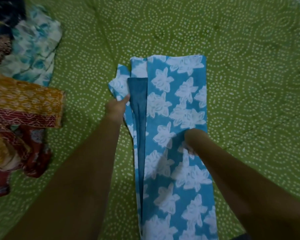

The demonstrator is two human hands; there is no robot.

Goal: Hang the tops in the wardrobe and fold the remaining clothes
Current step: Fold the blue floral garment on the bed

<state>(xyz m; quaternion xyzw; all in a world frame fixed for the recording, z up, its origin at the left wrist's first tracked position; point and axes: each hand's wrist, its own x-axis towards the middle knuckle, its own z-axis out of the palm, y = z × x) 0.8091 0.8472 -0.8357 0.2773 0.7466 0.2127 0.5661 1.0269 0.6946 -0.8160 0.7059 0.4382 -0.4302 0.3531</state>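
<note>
We have the blue flowered garment laid out long on the green dotted bedspread, already doubled lengthwise, with its darker inner side showing in a narrow strip along the left edge. Our left hand pinches that loose left edge between thumb and fingers, near the upper part of the cloth. Our right hand has its fingers curled into the fabric at mid-length, bunching a little of it.

To fold well here, we should draw the left flap across so its edge meets the right edge evenly, covering the dark strip, while the right hand keeps the lower layers from sliding. Then we flatten with open palms from the middle outward before folding the length, we judge. The risk is a skewed flap, since the top corner already sits out of line.

A pile of other clothes lies well apart on the left of the bed.
</note>
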